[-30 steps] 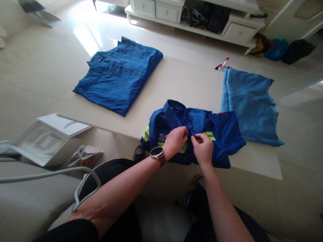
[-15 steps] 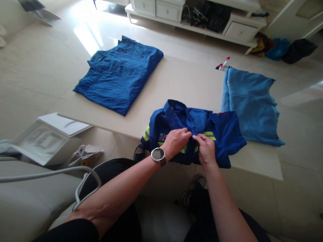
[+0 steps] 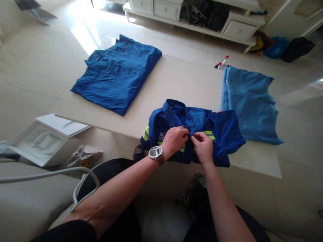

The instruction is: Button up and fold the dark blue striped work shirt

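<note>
A dark blue work shirt (image 3: 199, 116) with yellow-green reflective bands lies at the near edge of a pale table (image 3: 186, 82), its collar facing away from me. My left hand (image 3: 174, 139), with a watch (image 3: 155, 153) on its wrist, pinches the shirt's front edge. Close beside it, my right hand (image 3: 203, 144) grips the same front opening between thumb and fingers. Both sets of fingertips nearly meet at the placket. Whether a button sits between them is too small to tell.
A folded blue garment (image 3: 118, 74) lies at the table's far left, and a light blue cloth (image 3: 249, 101) at its right. Red-capped bottles (image 3: 224, 61) show behind that cloth. A white box (image 3: 47, 139) stands on the floor at left; a white cabinet (image 3: 166, 10) is beyond.
The view has shifted slightly. Both hands stay pinched at the shirt's front, with only small finger movements; the shirt keeps its place on the table.
</note>
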The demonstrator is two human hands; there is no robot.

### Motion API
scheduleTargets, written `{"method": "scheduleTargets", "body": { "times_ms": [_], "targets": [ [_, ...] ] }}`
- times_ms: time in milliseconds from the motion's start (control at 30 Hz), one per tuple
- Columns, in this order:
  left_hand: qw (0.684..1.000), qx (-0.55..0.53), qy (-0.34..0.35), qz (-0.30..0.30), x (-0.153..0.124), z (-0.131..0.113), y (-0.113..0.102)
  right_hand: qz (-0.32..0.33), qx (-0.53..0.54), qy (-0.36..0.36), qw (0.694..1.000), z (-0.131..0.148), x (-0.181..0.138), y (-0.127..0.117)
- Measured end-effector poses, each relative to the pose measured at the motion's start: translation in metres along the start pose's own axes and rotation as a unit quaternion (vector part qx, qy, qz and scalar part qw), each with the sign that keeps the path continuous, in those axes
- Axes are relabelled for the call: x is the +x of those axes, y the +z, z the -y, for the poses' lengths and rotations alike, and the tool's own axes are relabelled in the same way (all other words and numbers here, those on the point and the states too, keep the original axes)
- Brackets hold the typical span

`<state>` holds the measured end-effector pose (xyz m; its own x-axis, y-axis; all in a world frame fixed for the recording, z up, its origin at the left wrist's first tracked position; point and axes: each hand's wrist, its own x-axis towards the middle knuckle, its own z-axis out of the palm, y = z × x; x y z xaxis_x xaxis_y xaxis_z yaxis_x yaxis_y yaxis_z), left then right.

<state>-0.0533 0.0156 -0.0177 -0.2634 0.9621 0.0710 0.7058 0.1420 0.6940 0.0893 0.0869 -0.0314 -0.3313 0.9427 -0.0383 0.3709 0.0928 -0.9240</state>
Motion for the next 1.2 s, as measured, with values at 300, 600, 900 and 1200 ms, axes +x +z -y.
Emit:
{"method": "scheduleTargets", "body": {
  "times_ms": [300,600,900,1200],
  "targets": [
    [0.973,-0.211,-0.094,0.002,0.005,-0.004,-0.002,0.010,-0.107,-0.112,0.988,0.002,-0.006,0.001],
    [0.943,-0.289,-0.166,-0.015,0.008,-0.001,0.005,-0.003,-0.111,-0.115,0.987,0.008,-0.007,0.004],
    [0.998,-0.030,-0.052,0.026,0.003,0.007,-0.001,0.033,0.055,0.117,0.991,-0.028,0.003,0.012],
    [0.932,0.286,-0.219,-0.023,-0.005,0.039,-0.071,0.045,-0.214,-0.004,0.976,-0.025,0.004,-0.008]
  ]
}}
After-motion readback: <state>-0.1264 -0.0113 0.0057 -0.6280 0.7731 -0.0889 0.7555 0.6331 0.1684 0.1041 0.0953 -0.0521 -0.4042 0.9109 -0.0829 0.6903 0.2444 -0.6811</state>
